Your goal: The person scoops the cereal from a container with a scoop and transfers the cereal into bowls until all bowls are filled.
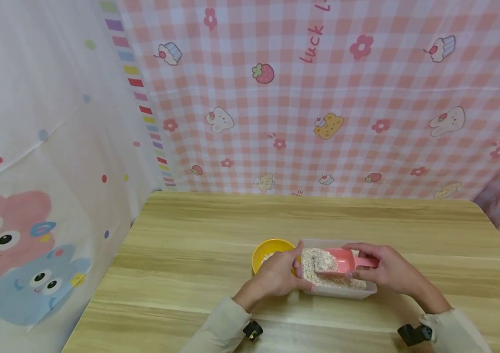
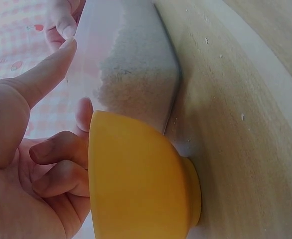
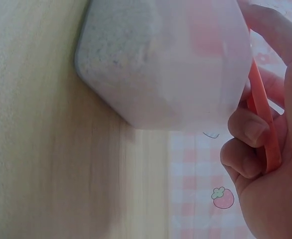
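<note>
A yellow bowl (image 1: 269, 251) with a little oat-like grain in it stands on the wooden table (image 1: 188, 255). Touching its right side is a clear plastic tub (image 1: 342, 291) full of the same grain (image 1: 320, 267). My left hand (image 1: 283, 274) sits between the two; its fingers (image 2: 61, 149) curl against the yellow bowl (image 2: 141, 184) and one straight finger (image 2: 46, 74) reaches the tub's (image 2: 136, 69) rim. My right hand (image 1: 378, 269) pinches the handle (image 3: 263, 129) of a pink scoop (image 1: 340, 261), whose cup lies in the grain inside the tub (image 3: 166, 64).
The table has a pink checked cloth wall (image 1: 320, 98) behind it and a cartoon-print curtain (image 1: 34, 196) on the left. A few stray grains (image 2: 241, 117) lie on the wood near the bowl. Bare wood stretches to the left, right and back of the two containers.
</note>
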Tool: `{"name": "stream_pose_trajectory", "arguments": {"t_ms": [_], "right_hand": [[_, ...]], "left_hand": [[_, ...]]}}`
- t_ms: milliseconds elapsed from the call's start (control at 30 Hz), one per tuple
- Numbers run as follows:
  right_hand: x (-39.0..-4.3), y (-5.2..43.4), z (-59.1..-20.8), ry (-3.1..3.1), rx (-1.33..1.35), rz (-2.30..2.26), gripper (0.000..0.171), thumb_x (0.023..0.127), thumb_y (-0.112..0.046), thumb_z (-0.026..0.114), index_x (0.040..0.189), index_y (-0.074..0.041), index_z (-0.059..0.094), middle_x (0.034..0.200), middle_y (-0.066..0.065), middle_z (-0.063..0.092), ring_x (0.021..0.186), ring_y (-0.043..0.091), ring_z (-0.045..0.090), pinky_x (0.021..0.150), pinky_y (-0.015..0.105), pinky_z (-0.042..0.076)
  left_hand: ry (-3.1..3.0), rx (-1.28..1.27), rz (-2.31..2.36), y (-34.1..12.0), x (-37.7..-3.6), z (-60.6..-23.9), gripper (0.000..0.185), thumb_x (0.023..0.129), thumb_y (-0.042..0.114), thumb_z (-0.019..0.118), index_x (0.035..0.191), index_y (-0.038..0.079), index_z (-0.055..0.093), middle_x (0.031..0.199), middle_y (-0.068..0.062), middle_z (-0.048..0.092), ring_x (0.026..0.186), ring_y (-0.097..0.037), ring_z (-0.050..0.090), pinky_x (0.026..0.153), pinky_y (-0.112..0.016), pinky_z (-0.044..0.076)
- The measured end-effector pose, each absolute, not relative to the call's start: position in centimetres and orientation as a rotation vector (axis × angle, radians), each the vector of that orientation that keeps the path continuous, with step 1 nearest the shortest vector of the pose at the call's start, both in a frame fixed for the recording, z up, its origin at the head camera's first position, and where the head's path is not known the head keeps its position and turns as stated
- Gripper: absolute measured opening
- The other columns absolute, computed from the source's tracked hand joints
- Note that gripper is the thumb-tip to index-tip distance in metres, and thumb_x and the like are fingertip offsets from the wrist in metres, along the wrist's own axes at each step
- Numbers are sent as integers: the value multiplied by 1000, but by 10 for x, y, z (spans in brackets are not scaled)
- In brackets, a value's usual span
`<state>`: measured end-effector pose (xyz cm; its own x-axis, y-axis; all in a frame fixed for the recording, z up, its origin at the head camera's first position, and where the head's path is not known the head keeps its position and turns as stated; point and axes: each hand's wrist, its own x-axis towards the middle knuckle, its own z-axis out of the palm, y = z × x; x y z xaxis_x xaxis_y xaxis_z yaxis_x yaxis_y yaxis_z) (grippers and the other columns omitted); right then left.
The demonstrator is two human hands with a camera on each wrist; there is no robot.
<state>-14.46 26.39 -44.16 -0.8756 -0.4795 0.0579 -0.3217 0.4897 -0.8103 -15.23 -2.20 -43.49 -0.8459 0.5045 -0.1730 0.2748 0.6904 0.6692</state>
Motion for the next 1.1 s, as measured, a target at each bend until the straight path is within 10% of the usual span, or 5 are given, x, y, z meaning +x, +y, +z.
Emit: {"name": "stream_pose_trajectory", "arguments": {"t_ms": [1100], "right_hand": [[-142,263,-443,2606,-692,-1322,54,86,-17,78,133,0,58,86,2,61,66,1,48,53,22,45]], "left_hand": [[2625,539,1250,-64,-150,-434,84,78,40,84,148,14,46,102,-5,61,64,-12,47,57,-23,39]]}}
